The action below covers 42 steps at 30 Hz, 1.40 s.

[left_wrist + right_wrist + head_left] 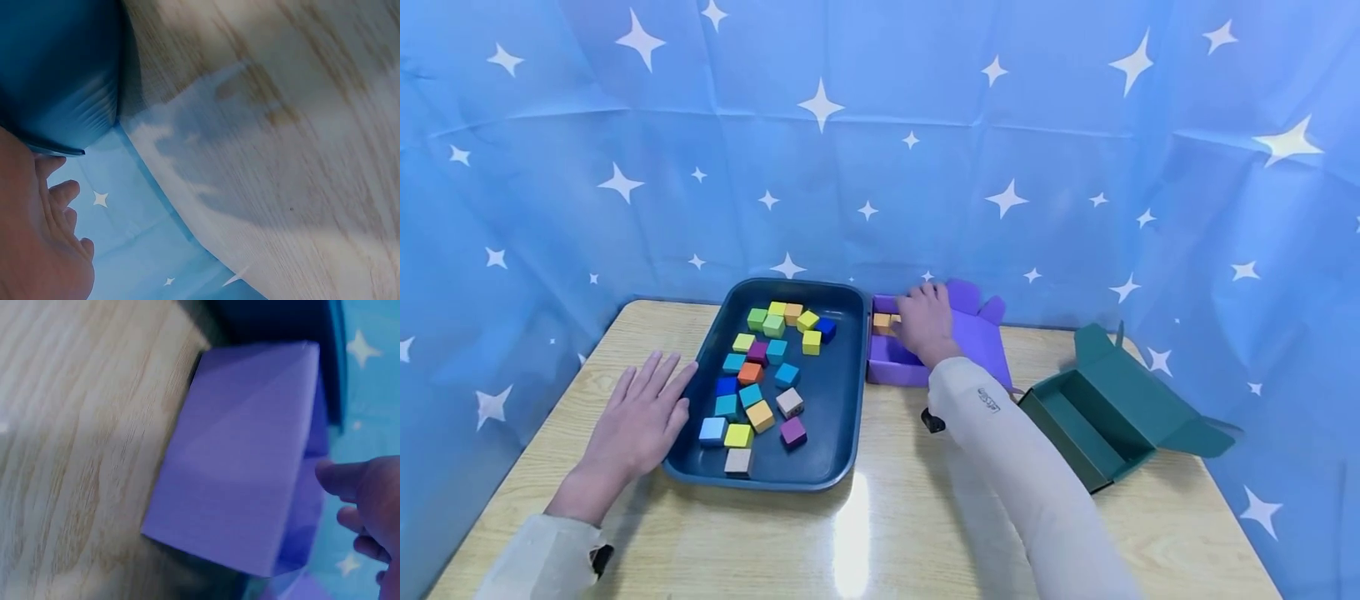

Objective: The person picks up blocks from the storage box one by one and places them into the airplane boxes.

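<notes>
In the head view a dark blue tray (827,450) holds several colored cubes, among them a purple cube (793,432) and a yellow cube (739,436). My left hand (638,417) lies flat by the tray's left side, fingers straight and its fingertips near the rim; the left wrist view shows the same hand (44,231) beside the tray wall. My right hand (925,321) is over an open purple box (898,373), its thumb next to orange cubes (882,324) in the box. From the right wrist, the loosely bent fingers (340,478) show nothing between them.
An open dark green box (1075,417) stands at the right with its flapped lid folded back. The purple box's lid (981,342) spreads to the right. A blue curtain with white stars (880,167) hangs behind the wooden table (775,542).
</notes>
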### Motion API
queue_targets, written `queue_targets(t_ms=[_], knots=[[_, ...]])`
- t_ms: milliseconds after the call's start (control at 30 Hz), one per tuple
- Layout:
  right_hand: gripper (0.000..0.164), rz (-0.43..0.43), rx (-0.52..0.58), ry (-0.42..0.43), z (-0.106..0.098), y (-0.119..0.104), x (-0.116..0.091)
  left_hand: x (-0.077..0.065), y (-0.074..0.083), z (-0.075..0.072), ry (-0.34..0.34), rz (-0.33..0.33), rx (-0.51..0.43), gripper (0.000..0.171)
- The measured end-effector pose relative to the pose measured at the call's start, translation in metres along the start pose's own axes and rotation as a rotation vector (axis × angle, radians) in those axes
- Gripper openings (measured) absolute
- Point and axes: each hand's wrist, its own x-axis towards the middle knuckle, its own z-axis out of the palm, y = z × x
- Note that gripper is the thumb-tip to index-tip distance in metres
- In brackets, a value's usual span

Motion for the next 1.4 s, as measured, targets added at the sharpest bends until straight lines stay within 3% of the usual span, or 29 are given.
queue_targets(t_ms=[267,433,667,833,1067,1400], knots=[[0.044,-0.143,0.031,0.049,-0.030,-0.033,-0.028,0.006,-0.002,-0.005,0.037,0.002,0.018,0.054],[0.048,-0.238,0.037,0.065,-0.037,-0.062,-0.047,0.011,-0.002,-0.006,0.034,0.000,0.021,0.053],[0.049,-0.423,0.086,-0.025,-0.034,-0.101,-0.072,0.014,-0.001,-0.001,0.019,-0.029,0.011,0.055],[0.044,-0.544,0.095,-0.108,-0.028,-0.117,-0.081,0.013,0.000,0.000,0.017,-0.041,-0.017,0.057],[0.039,-0.604,0.080,-0.164,-0.022,-0.128,-0.083,0.012,0.000,0.004,0.024,-0.058,-0.046,0.057],[0.037,-0.669,0.029,-0.147,-0.021,-0.139,-0.088,0.011,0.002,0.005,0.033,-0.071,-0.053,0.056]])
